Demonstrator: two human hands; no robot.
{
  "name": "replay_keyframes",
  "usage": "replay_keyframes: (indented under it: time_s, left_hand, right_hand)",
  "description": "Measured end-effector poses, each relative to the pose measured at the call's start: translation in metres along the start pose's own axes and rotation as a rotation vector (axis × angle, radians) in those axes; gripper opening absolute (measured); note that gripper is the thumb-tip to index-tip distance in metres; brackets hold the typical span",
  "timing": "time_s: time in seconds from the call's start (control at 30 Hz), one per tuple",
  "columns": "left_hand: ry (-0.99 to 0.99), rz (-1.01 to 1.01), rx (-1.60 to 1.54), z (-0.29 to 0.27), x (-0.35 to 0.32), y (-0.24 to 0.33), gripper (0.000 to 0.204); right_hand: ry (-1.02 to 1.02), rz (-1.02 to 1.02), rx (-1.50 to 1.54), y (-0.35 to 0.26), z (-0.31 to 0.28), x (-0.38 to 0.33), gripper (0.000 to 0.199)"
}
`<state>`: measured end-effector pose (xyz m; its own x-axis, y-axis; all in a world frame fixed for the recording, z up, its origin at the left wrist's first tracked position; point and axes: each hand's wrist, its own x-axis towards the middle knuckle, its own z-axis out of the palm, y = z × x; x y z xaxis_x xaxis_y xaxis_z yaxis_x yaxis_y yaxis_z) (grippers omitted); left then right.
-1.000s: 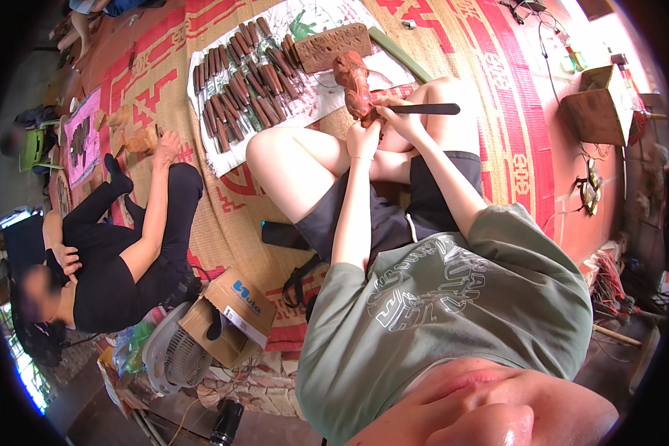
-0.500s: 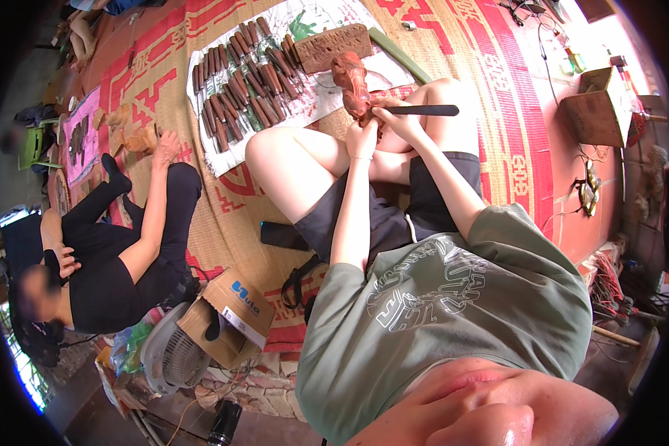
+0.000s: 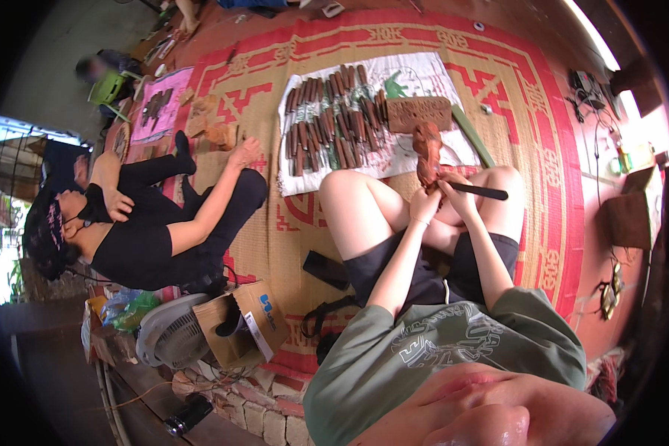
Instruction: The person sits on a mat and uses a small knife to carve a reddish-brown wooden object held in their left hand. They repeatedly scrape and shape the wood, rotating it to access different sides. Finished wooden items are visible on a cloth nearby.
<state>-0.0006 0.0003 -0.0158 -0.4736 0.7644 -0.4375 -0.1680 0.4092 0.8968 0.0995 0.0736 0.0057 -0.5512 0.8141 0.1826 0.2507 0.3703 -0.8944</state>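
A reddish-brown carved wooden figure point(image 3: 427, 149) stands tilted above my crossed legs. My left hand point(image 3: 424, 205) is closed round its lower end. Against the same end rests my right hand point(image 3: 459, 195), with its fingers closed on a carving tool. The tool's long dark handle point(image 3: 489, 192) sticks out to the right; its blade is hidden by my fingers and the wood. Just beyond the figure lies a carved brown wooden block point(image 3: 419, 114) on a white cloth point(image 3: 453, 152). Several wooden-handled carving tools point(image 3: 334, 123) are laid in rows on that cloth, left of the block.
A green bar point(image 3: 473, 135) lies by the cloth's right edge. On the left a co-worker in black point(image 3: 137, 249) sits on the patterned mat point(image 3: 282, 260), one hand at a piece of wood point(image 3: 221, 136). A cardboard box point(image 3: 256, 327) and a fan point(image 3: 172, 331) stand at lower left.
The whole view has shifted and turned, so the mat, my hands and the figure appear further right and lower. Both hands keep their hold on the figure and tool.
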Motion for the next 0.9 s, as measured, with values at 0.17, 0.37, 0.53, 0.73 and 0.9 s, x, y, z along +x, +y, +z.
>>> replay_keyframes:
  time_s: [0.17,0.37,0.53,0.73,0.9]
  left_hand:
    - [0.039,0.079,0.138,-0.001,0.003,-0.009,0.037]
    - [0.014,0.082,0.033,0.005,0.0,-0.007,0.033]
    - [-0.024,0.007,-0.045,0.006,-0.004,0.002,0.031]
    - [-0.023,0.055,-0.008,0.002,0.0,-0.004,0.029]
    - [-0.014,0.012,-0.041,0.001,0.002,-0.007,0.031]
  right_hand:
    - [0.076,0.159,0.062,0.003,0.002,0.0,0.009]
    - [0.094,0.141,0.062,-0.007,-0.003,-0.002,0.013]
    - [0.115,0.009,0.004,-0.006,-0.002,0.003,0.012]
    - [0.177,0.04,-0.058,-0.006,-0.002,0.005,0.012]
    - [0.126,-0.202,-0.129,-0.006,0.0,0.002,0.012]
